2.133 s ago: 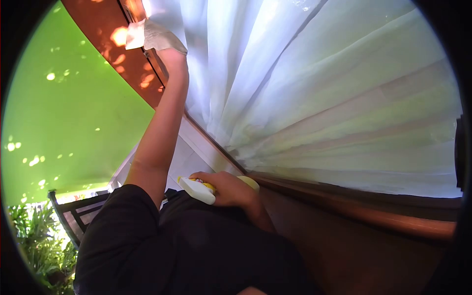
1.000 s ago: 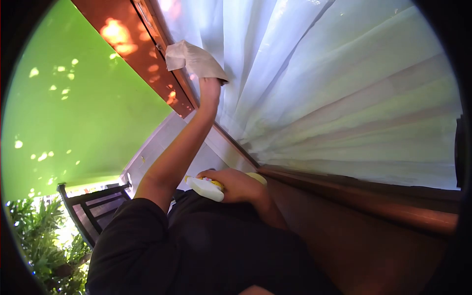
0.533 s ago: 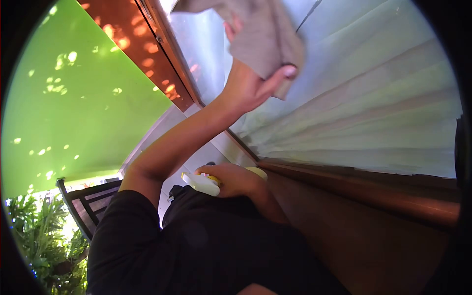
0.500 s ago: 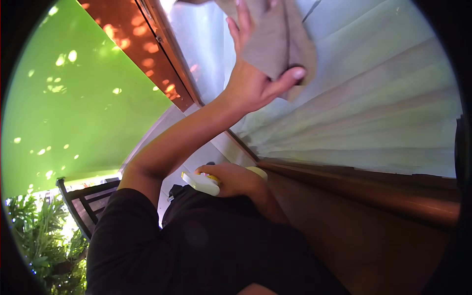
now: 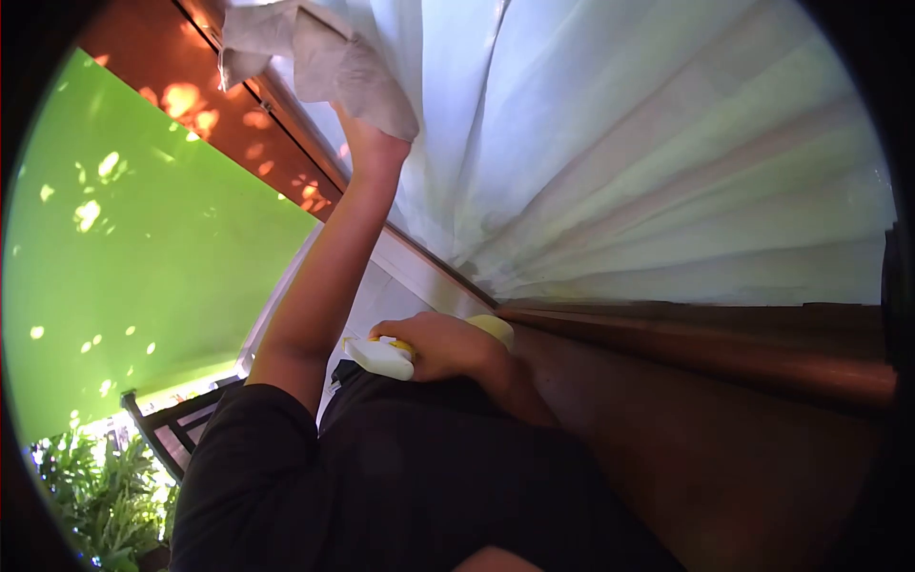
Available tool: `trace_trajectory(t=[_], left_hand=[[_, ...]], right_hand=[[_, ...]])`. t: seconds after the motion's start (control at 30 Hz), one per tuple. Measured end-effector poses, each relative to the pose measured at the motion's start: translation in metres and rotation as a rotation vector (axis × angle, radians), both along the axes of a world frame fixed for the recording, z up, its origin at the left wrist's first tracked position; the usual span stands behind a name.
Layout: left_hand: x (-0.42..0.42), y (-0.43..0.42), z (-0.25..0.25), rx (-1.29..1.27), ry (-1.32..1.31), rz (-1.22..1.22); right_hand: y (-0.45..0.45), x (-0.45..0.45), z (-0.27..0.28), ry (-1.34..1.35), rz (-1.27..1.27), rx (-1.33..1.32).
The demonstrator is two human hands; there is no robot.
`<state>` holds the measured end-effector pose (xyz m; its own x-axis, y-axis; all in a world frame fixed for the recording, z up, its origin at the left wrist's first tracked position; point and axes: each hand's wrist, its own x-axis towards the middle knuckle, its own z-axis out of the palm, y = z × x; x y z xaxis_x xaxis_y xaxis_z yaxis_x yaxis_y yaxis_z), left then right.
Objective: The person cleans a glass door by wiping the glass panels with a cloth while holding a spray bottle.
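My left hand (image 5: 370, 138) is raised at the upper left, at the end of an outstretched arm. It holds a beige cloth (image 5: 348, 81) that covers its fingers, over the edge of the window glass and the brown frame (image 5: 295, 129). White curtains (image 5: 591, 143) hang in folds behind the glass. Low in the middle, near my body, my right hand (image 5: 443, 345) is wrapped round a spray bottle with a white and yellow head (image 5: 379, 359). The bottle's pale yellow body (image 5: 493, 329) shows behind that hand.
A bright green surface (image 5: 152, 248) with light spots fills the left side, below an orange-brown panel (image 5: 210, 110). A dark chair (image 5: 167, 419) and leafy plants (image 5: 105, 496) are at the lower left. A brown sill (image 5: 705, 348) runs along the lower right.
My left hand and the cloth first moved right across the glass, then swung back up and left to the frame. My right hand keeps hold of the spray bottle. The view has shifted slightly.
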<state>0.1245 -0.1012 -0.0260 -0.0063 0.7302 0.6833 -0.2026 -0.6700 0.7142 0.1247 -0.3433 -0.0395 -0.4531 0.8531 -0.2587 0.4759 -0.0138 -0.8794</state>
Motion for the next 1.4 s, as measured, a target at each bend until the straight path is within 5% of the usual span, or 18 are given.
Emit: trace_trajectory(t=[0.07, 0.1, 0.3, 0.4, 0.53, 0.67, 0.77, 0.8, 0.83, 0.9, 1.0, 1.2, 1.4], left_hand=[[-0.016, 0.002, -0.004, 0.005, 0.131, -0.019], [-0.016, 0.007, -0.008, -0.214, -0.121, -0.218], [-0.03, 0.008, -0.029, 0.198, 0.202, 0.271], [-0.054, -0.002, -0.058, 0.117, 0.324, 0.333], [-0.124, -0.028, -0.1, -0.77, 0.363, -0.296], [-0.171, -0.098, -0.049, -1.155, 0.175, -0.68], [-0.203, -0.127, -0.05, -1.487, -0.076, -0.687], [-0.217, -0.135, -0.064, -1.472, -0.365, -0.855], [-0.215, -0.144, -0.06, -1.411, -0.484, -0.769], [-0.208, -0.157, -0.065, -1.228, -0.652, -0.651], [-0.201, -0.171, -0.056, -1.06, -1.044, -0.89], [-0.201, -0.174, -0.007, -1.017, -0.64, -1.019], [-0.201, -0.183, -0.018, -0.897, 0.181, -0.942]], right_hand=[[0.0, 0.0, 0.0, 0.013, -0.001, -0.004], [0.0, 0.001, 0.0, 0.016, -0.001, -0.01], [0.004, 0.002, -0.006, 0.062, 0.071, -0.024], [0.009, 0.007, -0.004, 0.144, 0.137, 0.008], [0.008, 0.007, -0.003, 0.317, 0.151, 0.052], [0.005, 0.002, 0.003, 0.43, 0.013, 0.189], [0.013, -0.004, 0.016, 0.404, -0.123, 0.205], [0.012, -0.009, 0.019, 0.408, -0.174, 0.213], [0.008, -0.017, 0.019, 0.431, -0.299, 0.411], [0.015, -0.022, 0.025, 0.498, -0.377, 0.294], [0.009, -0.024, 0.043, 0.541, -0.528, 0.186], [-0.01, -0.027, 0.04, 0.502, -0.689, 0.159], [-0.022, -0.068, 0.04, 0.095, -0.821, 0.449]])
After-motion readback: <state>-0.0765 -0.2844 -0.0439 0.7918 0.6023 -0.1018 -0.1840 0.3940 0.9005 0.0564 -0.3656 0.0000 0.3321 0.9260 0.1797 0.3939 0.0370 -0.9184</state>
